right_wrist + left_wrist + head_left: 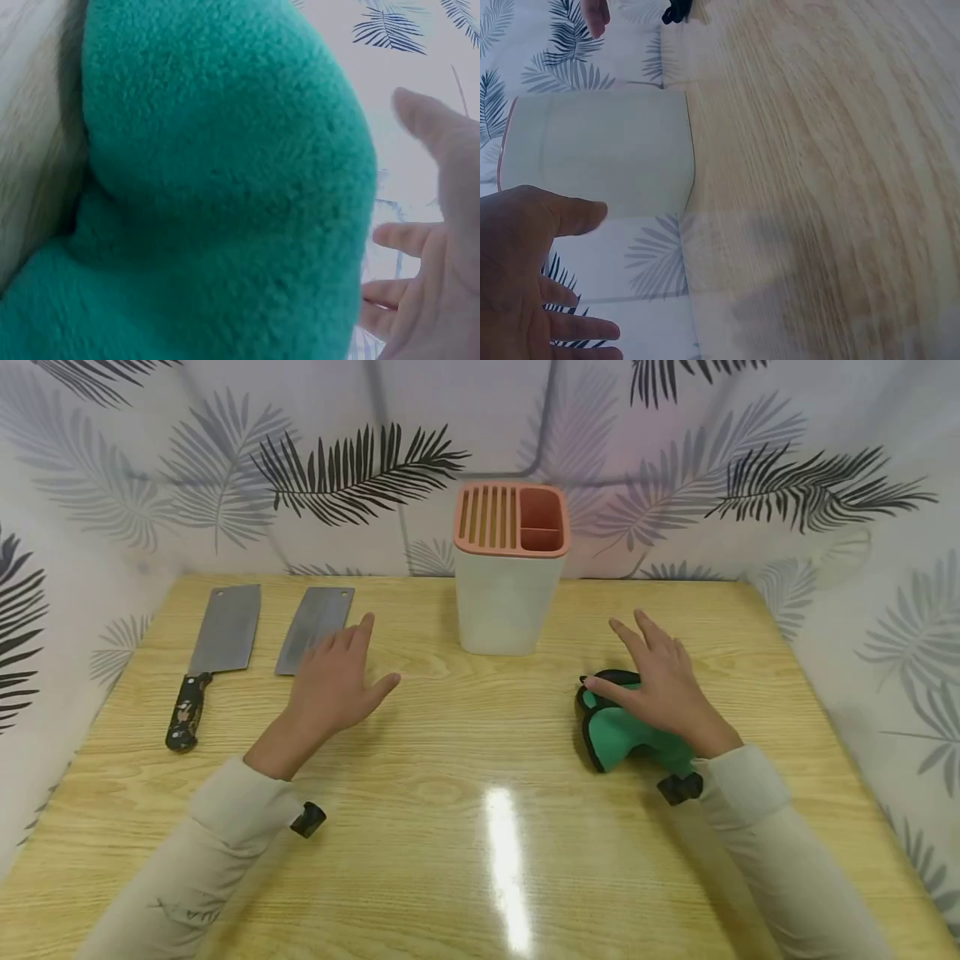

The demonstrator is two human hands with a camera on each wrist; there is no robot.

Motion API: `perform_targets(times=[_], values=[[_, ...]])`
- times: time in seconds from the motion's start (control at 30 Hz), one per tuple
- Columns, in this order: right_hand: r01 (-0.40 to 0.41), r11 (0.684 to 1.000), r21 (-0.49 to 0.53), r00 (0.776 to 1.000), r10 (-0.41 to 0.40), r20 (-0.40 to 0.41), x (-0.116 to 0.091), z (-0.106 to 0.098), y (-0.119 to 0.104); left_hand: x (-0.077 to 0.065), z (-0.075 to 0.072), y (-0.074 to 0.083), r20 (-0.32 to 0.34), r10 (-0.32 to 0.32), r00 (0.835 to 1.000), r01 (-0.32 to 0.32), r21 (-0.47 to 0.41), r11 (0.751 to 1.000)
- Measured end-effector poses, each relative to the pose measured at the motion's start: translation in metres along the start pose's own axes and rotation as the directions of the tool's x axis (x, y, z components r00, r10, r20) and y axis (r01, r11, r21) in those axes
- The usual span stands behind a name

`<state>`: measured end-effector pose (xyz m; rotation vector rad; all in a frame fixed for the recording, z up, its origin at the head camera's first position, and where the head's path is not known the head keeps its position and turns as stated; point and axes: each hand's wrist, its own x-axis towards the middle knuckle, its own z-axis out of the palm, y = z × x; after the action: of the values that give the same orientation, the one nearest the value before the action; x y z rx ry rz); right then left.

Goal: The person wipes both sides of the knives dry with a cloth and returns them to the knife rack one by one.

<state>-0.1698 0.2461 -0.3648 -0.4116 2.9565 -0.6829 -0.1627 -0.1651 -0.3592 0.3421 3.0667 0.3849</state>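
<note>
My left hand (pixel 330 685), fingers spread and thumb out, is over the lower part of a cleaver (pixel 321 614); the hand hides whatever lies below its blade. Farther left lies another cleaver (pixel 227 631), its black riveted handle toward me. My right hand (pixel 663 685) hovers with spread fingers over a crumpled green cloth (pixel 611 735) with black edging and a black-rimmed loop. In the right wrist view the fuzzy cloth (pixel 225 165) fills the middle, with the fingers (pixel 431 124) apart at the right. Nothing is between the fingers of either hand.
A white knife holder (pixel 498 606) with a pink slotted top stands upright at the table's back middle, between the hands. Leaf-patterned curtain (pixel 322 410) encloses the back and sides of the wood-grain table (pixel 420 827). Both cuffs carry a small black device (pixel 307 820).
</note>
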Motion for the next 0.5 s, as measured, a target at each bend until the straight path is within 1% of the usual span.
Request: perform_targets(times=[0.13, 0.23, 0.3, 0.4, 0.5], values=[[0.054, 0.998, -0.011, 0.998, -0.053, 0.028, -0.005, -0.006, 0.004, -0.005, -0.002, -0.006, 0.037, -0.036, 0.999, 0.035, 0.029, 0.999], [0.089, 0.996, -0.014, 0.995, -0.089, 0.052, -0.009, -0.011, 0.007, -0.007, -0.001, -0.014, 0.046, -0.093, 0.995, 0.091, 0.048, 0.995], [0.102, 0.995, -0.009, 0.992, -0.101, 0.072, -0.01, -0.014, 0.009, -0.008, 0.0, -0.021, 0.055, -0.139, 0.989, 0.136, 0.056, 0.989], [0.107, 0.994, 0.001, 0.988, -0.107, 0.114, -0.012, -0.014, 0.013, -0.01, 0.002, -0.032, 0.095, -0.217, 0.972, 0.212, 0.063, 0.975], [0.12, 0.993, -0.008, 0.98, -0.117, 0.159, -0.015, -0.012, 0.018, -0.013, 0.006, -0.041, 0.159, -0.282, 0.946, 0.274, 0.071, 0.959]])
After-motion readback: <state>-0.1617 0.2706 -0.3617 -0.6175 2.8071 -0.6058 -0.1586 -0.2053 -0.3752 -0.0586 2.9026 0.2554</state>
